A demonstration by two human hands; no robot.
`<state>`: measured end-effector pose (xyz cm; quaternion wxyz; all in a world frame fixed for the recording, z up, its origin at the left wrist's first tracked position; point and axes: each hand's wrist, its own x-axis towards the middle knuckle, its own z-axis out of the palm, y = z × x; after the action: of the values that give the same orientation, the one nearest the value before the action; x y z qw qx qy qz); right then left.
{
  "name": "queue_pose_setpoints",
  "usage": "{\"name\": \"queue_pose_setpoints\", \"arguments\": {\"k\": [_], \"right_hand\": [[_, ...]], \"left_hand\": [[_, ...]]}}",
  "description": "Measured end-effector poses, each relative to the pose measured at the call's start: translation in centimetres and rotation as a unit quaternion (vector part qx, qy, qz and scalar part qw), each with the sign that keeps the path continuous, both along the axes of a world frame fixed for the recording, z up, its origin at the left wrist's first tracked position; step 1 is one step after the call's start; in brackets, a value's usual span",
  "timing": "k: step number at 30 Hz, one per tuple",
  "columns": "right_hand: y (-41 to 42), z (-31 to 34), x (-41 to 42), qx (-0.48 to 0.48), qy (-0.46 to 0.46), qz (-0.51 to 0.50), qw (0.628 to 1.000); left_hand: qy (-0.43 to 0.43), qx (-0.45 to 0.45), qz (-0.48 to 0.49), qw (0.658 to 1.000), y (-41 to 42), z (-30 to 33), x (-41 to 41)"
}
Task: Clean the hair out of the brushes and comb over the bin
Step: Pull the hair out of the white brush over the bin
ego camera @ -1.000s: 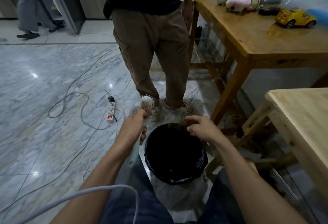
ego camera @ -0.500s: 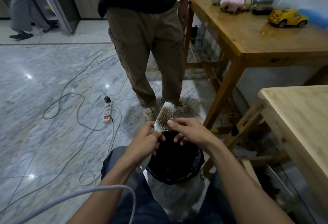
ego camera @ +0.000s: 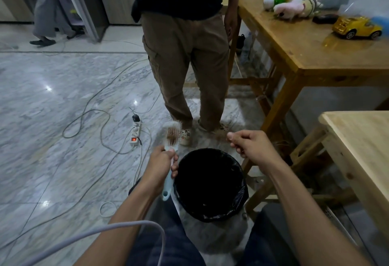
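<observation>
Since half a second ago, both hands have drawn apart. At left, the left hand point(ego camera: 161, 164) grips the brush point(ego camera: 172, 137) by its handle, bristles up, beside the bin point(ego camera: 242, 183). Brown hair still clogs the bristles, so cleaning looks unfinished. At right, the right hand point(ego camera: 250, 145) hovers pinched; any strands are too fine to see.

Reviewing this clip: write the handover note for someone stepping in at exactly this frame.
Left hand: gripped on the light blue handle of the brush, bristles up, held just left of the bin, not over it.
Right hand: fingers pinched together above the bin's far right rim; whether hair is between them is too fine to tell.
Done: unclear how much has been pulled out. Brownish hair shows among the bristles.
Left: bring the brush over the bin and keep pulling hair. No other brush or comb is in view.
</observation>
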<state>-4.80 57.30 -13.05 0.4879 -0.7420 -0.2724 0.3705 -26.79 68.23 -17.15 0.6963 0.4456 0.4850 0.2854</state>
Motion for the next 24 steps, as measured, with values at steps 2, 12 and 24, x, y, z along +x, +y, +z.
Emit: {"name": "queue_pose_setpoints", "arguments": {"k": [2,12,24], "right_hand": [[0.4,-0.5,-0.8,-0.044,-0.043,0.043,0.997],[0.6,0.1,-2.5,-0.033,-0.010,0.047,0.998],[1.1,0.3,-3.9,0.009,-0.090,0.029,0.995]], "left_hand": [[-0.018,0.024,-0.025,0.999,-0.9,0.7,0.9],[0.053,0.160,-0.095,0.981,-1.8,0.7,1.2],[0.134,0.156,-0.021,0.978,-2.1,0.3,1.5]]}}
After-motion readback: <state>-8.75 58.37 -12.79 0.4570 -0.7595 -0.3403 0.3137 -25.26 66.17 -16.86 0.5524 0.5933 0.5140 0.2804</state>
